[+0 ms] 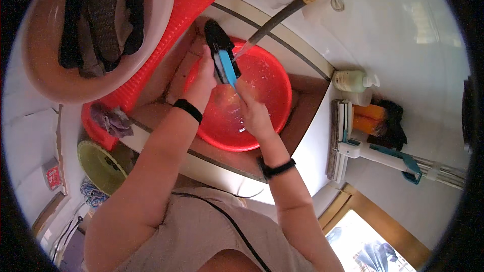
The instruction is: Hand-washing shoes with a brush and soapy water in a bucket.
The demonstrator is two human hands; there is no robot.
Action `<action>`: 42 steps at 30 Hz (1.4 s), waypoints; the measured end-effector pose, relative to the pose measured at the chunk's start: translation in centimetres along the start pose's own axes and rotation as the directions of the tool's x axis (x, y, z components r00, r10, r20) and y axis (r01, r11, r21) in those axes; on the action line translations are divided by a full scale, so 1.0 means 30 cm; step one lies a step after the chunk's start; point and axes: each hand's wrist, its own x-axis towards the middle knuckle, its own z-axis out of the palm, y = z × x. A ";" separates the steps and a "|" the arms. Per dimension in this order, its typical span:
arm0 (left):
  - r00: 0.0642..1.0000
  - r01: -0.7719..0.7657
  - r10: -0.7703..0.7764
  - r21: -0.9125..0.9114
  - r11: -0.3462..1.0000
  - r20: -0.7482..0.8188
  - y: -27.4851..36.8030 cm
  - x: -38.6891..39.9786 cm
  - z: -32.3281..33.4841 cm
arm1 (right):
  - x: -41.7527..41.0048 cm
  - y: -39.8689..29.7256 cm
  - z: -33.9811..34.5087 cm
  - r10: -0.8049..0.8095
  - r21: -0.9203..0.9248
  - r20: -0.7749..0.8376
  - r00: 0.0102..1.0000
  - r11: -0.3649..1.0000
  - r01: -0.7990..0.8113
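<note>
A black shoe point(217, 34) is tilted above the red plastic basin point(288, 96), with my left hand point(206, 72) gripping its side. My right hand point(254, 113) holds a blue-backed scrub brush point(227, 67) by its handle. The brush's pale bristles lie against or very near the shoe; the exact contact is hidden. Clear water point(261, 79) fills part of the basin, which sits inside a brown-tiled sink point(310, 121). From a dark hose point(278, 21), a stream runs down just beside the shoe.
At upper left, a beige basin point(159, 45) holds dark items beside a red ridged plastic washboard point(155, 58). A crumpled cloth point(111, 119) hangs near the sink's corner, above a green basin point(100, 166). To the right are a pump bottle point(349, 81) and a flat mop point(340, 141).
</note>
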 end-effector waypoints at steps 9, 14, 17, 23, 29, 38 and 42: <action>0.979 0.195 -0.197 0.024 0.980 0.057 -0.068 -0.061 0.080 | 0.196 -0.019 -0.018 0.208 -0.173 -0.007 0.978 0.963 -0.206; 0.985 0.162 -0.153 0.131 0.978 -0.075 -0.041 -0.091 0.024 | -0.087 -0.011 -0.026 0.083 -0.033 0.035 0.996 0.996 -0.082; 0.962 0.264 -0.272 0.143 0.954 0.036 -0.100 -0.118 0.048 | 0.149 -0.104 -0.110 0.454 -0.292 0.118 0.883 0.866 -0.406; 0.990 0.101 -0.112 0.119 0.988 0.085 -0.108 -0.013 -0.039 | 0.047 -0.026 -0.020 0.006 -0.157 -0.162 0.987 0.987 -0.032; 0.998 0.055 -0.064 0.258 0.965 0.025 -0.116 -0.102 0.014 | 0.172 -0.052 -0.089 0.435 -0.188 -0.021 0.900 0.883 -0.431; 0.847 -0.207 0.476 0.972 -0.114 0.236 0.078 -0.121 0.005 | 0.007 0.035 -0.143 0.382 0.141 -0.230 0.895 0.923 -0.358; 0.916 -0.014 0.375 0.945 -0.327 0.143 0.037 -0.114 0.051 | 0.029 0.001 -0.027 0.339 -0.350 0.074 0.938 0.889 -0.294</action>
